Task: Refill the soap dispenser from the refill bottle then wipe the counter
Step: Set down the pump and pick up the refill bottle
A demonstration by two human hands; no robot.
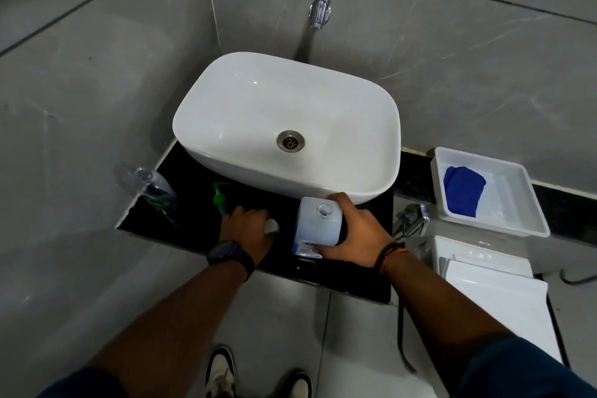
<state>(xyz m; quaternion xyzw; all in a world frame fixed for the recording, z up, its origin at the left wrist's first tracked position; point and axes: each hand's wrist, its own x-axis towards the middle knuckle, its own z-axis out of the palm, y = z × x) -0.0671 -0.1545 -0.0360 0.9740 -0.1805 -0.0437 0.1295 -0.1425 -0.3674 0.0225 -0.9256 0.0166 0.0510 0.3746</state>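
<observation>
A white refill bottle (318, 223) with a blue label stands uncapped on the black counter (193, 203) in front of the sink; my right hand (355, 233) grips its right side. My left hand (248, 229) rests on the counter with its fingers closed around a small white cap (271, 225). Just beyond that hand lies a green pump head (219, 194). A clear soap dispenser bottle (155, 186) with its top off stands at the counter's far left corner, a little green liquid in it.
A white basin (226, 100) fills the back of the counter under a wall tap (321, 6). To the right, a white tray (523, 203) holds a blue cloth (462, 189). A toilet cistern (491, 281) and a chrome spray fitting (415, 216) stand right of the counter.
</observation>
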